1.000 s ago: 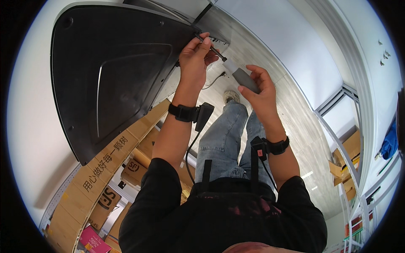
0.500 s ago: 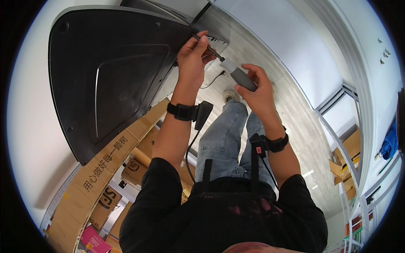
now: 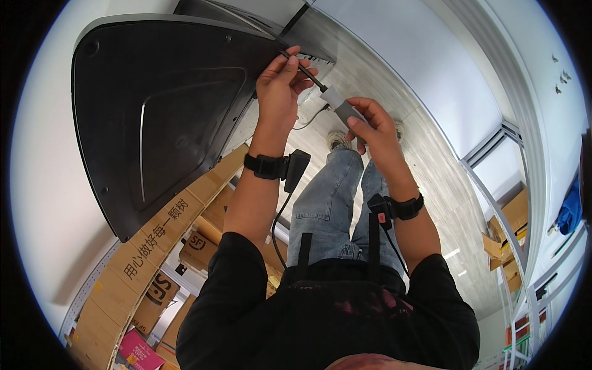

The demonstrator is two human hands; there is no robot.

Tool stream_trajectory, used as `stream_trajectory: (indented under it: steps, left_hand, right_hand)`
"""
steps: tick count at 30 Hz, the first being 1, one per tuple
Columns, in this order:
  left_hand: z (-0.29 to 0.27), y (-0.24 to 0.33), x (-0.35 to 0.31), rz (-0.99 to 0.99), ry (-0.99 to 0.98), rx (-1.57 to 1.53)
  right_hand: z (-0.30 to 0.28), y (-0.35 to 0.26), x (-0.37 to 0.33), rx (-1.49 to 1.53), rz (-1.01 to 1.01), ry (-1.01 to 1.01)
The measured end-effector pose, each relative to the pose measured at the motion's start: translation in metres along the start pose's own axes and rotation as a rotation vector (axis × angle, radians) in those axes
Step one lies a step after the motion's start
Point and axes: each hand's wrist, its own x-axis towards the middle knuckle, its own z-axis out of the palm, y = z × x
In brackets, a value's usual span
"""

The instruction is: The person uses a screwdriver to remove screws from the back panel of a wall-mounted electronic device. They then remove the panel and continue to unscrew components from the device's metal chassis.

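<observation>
A screwdriver [image 3: 332, 97] with a thick grey handle and a dark shaft slants between my two hands. My right hand [image 3: 373, 126] is wrapped round the handle. Thumb and fingers of my left hand [image 3: 280, 83] pinch the shaft close to its tip. That tip points at the far right edge of a large black panel [image 3: 166, 117], where my left fingers hide the exact contact spot. The panel has a raised outline and several round holes or screw spots along its rim.
Below the panel stands a large open cardboard box [image 3: 117, 296] with smaller cartons [image 3: 198, 246] and a pink packet [image 3: 139, 350] inside. A black cable [image 3: 316, 116] lies on the floor. At the right are a metal-framed rack [image 3: 527, 296] and another carton [image 3: 513, 222].
My right hand has closed its fingers round the screwdriver handle; they were looser and more spread before. My left hand has shifted only slightly, still pinching the shaft.
</observation>
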Motion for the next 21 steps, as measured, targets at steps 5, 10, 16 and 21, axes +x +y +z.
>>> stream_trajectory:
  steps: [5, 10, 16, 21]
  left_hand:
    - [-0.001, -0.002, 0.000, 0.022, 0.011, -0.042]
    - [0.000, -0.003, 0.001, 0.029, 0.034, -0.043]
    - [0.000, -0.004, 0.001, 0.035, 0.044, -0.030]
    - [-0.002, -0.007, 0.003, 0.046, 0.039, -0.020]
  right_hand:
    - [-0.001, -0.004, 0.001, 0.109, 0.040, -0.017]
    - [-0.004, -0.004, 0.004, 0.265, 0.117, -0.060]
    - [-0.010, -0.006, 0.006, 0.373, 0.196, -0.122]
    - [-0.012, -0.006, 0.007, 0.398, 0.195, -0.141]
